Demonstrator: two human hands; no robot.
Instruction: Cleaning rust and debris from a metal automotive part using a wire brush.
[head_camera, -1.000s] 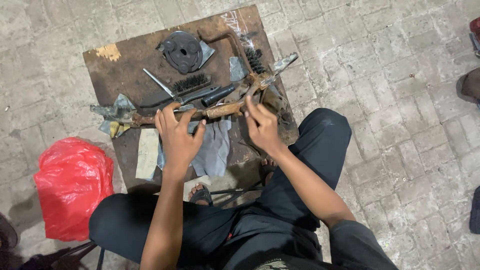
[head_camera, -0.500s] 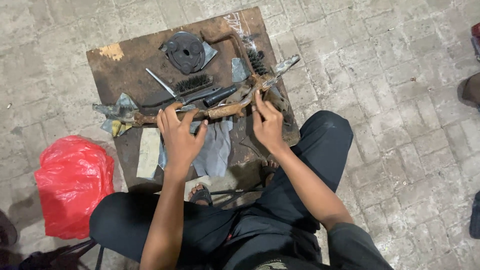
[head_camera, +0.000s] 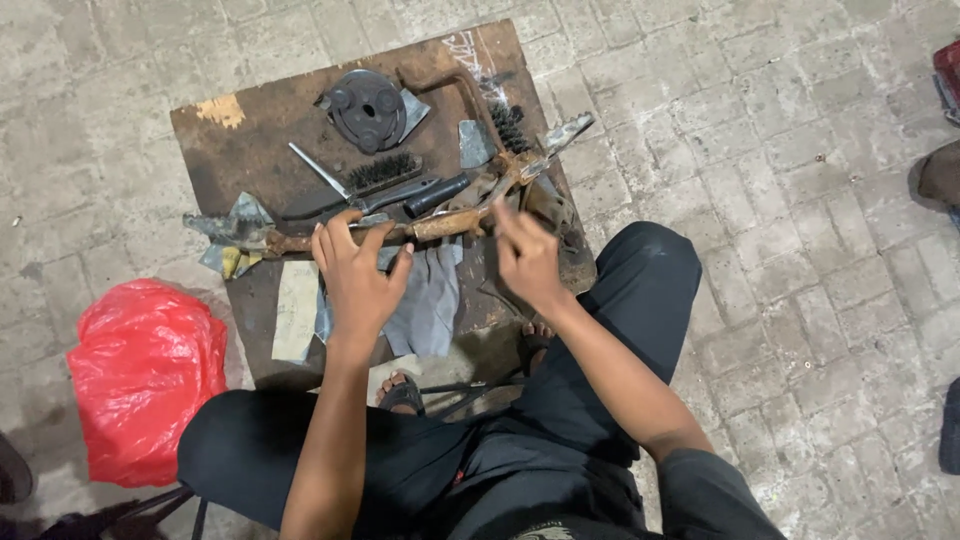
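Note:
A long rusty metal bar (head_camera: 440, 226) lies across a dark wooden board (head_camera: 215, 150) in front of me. My left hand (head_camera: 355, 272) rests over the bar's middle, with its fingers curled onto it. A little to the right, my right hand (head_camera: 527, 258) hovers just short of the bar, fingers straight and holding nothing. A grey cloth (head_camera: 432, 300) lies under the bar between my hands. Crumpled metal scraps (head_camera: 232, 232) sit at the bar's left end. I sit with my knees on either side of the board.
On the board lie a round black metal disc (head_camera: 367, 106), a wire brush (head_camera: 385, 171), a second brush (head_camera: 510, 124), a thin metal rod (head_camera: 316, 166) and a black-handled tool (head_camera: 438, 194). A pale strip (head_camera: 297, 311) lies near its front. A red plastic bag (head_camera: 140, 372) lies on the paving at left. Someone's shoe (head_camera: 940, 172) shows at right.
My right hand has let go of the bar's right part and drawn back a little toward me. My left hand stays on the bar.

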